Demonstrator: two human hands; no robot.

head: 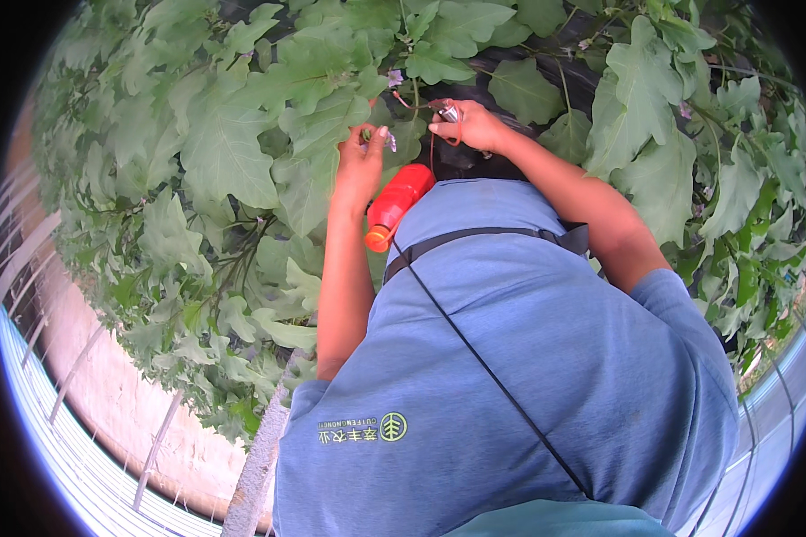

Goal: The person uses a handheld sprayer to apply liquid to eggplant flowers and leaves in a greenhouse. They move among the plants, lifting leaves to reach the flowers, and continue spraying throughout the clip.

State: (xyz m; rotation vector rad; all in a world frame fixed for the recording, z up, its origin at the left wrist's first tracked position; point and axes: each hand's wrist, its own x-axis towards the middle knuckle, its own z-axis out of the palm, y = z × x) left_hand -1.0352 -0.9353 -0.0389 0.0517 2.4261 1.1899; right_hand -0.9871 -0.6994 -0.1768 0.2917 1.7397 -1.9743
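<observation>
My left hand [361, 161] is among the eggplant leaves, thumb and fingers pinched on a pale purple eggplant flower [391, 142]. My right hand [478, 126] grips a small metal applicator [450, 114] from which a thin, bent tip reaches left towards a stem. A loop of red tubing [457, 137] hangs by the right fingers, and a thin red line drops towards my waist. There a red plastic bottle [403, 194] with an orange cap [378, 238] lies tilted against my blue shirt, cap end towards me. Another open purple flower [395, 78] stands just above my left hand.
Broad eggplant leaves [232, 151] crowd both sides and the front. Dark plastic film [457, 161] shows beneath the plants. A black strap [470, 233] circles my waist. At lower left are a grey post [258, 463] and curved metal bars [154, 443].
</observation>
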